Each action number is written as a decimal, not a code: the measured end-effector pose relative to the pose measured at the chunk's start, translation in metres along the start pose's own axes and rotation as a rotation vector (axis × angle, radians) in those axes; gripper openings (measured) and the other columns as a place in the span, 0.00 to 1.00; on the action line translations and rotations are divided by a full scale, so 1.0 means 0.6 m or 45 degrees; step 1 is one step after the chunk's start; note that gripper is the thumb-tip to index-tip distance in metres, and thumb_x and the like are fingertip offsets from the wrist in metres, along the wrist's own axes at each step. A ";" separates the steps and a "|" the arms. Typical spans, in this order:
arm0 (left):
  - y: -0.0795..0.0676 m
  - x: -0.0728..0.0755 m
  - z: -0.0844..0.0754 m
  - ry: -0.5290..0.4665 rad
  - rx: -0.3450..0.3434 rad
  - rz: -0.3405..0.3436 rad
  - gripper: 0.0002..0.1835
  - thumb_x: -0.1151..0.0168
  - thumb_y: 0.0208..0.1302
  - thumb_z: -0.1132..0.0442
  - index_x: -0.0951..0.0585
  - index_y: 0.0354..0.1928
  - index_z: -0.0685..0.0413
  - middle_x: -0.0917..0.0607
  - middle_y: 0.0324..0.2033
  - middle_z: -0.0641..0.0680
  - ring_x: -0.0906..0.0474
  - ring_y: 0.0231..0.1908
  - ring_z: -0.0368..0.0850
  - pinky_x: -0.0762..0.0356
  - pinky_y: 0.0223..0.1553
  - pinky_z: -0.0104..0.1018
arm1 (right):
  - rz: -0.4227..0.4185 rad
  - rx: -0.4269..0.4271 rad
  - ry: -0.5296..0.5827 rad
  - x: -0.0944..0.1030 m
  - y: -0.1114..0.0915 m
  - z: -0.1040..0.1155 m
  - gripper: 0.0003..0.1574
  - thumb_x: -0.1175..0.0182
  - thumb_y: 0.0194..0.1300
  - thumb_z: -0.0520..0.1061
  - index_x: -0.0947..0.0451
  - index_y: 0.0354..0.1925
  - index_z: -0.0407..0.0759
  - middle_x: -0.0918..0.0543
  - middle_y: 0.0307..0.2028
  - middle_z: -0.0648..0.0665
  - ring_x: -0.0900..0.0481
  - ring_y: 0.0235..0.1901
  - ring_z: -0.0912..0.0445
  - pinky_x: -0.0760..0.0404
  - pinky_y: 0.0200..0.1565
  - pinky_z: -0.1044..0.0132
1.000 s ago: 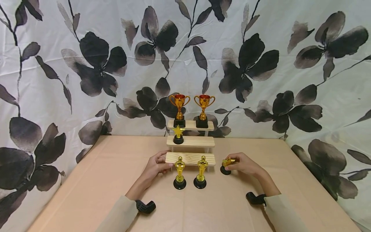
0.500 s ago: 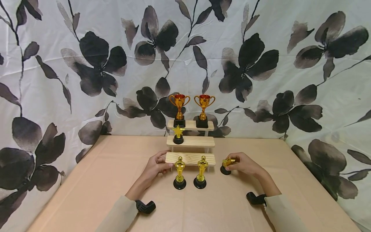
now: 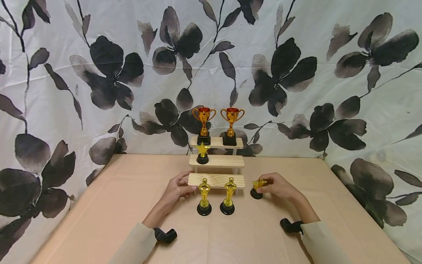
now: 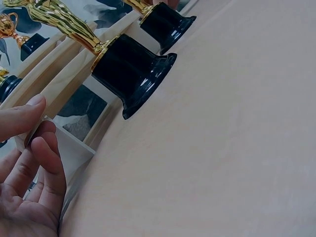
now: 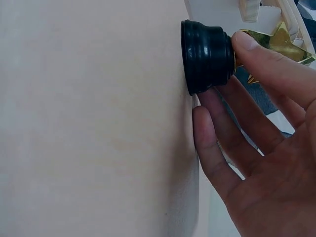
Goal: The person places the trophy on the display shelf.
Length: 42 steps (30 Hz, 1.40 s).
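Observation:
A three-tier wooden display stand (image 3: pixel 216 180) is in the middle of the head view. My left hand (image 3: pixel 176 187) grips the left end of its lowest board; the left wrist view shows the thumb on top and fingers beneath. My right hand (image 3: pixel 278 186) pinches a gold star trophy (image 5: pixel 207 57) by the part just above its black base, right of the stand. That base is at the tabletop. Two gold figure trophies, a left one (image 3: pixel 204 196) and a right one (image 3: pixel 229 196), stand upright before the lowest board.
Two gold cup trophies, a left one (image 3: pixel 204 121) and a right one (image 3: pixel 232 123), stand on the top tier. Another star trophy (image 3: pixel 202 153) is on the middle tier's left. A floral cloth (image 3: pixel 224 55) hangs behind the table (image 3: pixel 211 242).
The star trophy in my right hand has turned or tilted very slightly, so more of the star shows. My left hand and the stand look the same.

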<state>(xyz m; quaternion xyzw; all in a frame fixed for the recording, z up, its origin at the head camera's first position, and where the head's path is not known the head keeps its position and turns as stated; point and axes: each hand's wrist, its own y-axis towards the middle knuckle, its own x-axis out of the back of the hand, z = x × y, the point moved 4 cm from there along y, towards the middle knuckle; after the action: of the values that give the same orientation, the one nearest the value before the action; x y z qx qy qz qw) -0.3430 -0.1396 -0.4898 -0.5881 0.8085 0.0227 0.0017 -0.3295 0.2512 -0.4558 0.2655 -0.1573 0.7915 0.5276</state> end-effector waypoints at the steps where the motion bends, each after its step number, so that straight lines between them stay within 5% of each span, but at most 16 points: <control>1: 0.000 0.000 0.000 0.002 -0.001 0.001 0.39 0.27 0.61 0.67 0.32 0.74 0.58 0.23 0.28 0.45 0.27 0.25 0.39 0.25 0.28 0.28 | 0.000 0.007 -0.003 0.000 0.000 0.000 0.08 0.29 0.62 0.38 0.16 0.39 0.36 0.17 0.34 0.41 0.25 0.36 0.53 0.26 0.42 0.65; 32: -0.002 0.000 -0.001 -0.014 -0.009 0.018 0.40 0.27 0.61 0.67 0.33 0.74 0.59 0.14 0.33 0.45 0.27 0.26 0.39 0.26 0.27 0.28 | -0.038 -0.024 -0.032 0.004 0.001 0.027 0.10 0.30 0.65 0.40 0.16 0.42 0.36 0.18 0.34 0.42 0.24 0.36 0.52 0.23 0.40 0.67; 42: -0.003 -0.002 -0.002 0.000 -0.010 0.018 0.41 0.28 0.61 0.67 0.34 0.75 0.61 0.15 0.31 0.43 0.27 0.25 0.38 0.27 0.27 0.28 | -0.046 0.042 -0.030 0.007 0.002 0.037 0.07 0.30 0.65 0.40 0.15 0.40 0.39 0.16 0.34 0.45 0.21 0.35 0.54 0.21 0.42 0.66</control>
<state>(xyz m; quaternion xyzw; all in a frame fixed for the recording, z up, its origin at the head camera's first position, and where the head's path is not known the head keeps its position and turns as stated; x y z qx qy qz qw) -0.3410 -0.1389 -0.4887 -0.5823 0.8125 0.0258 -0.0010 -0.3261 0.2423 -0.4354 0.2865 -0.1456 0.7811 0.5353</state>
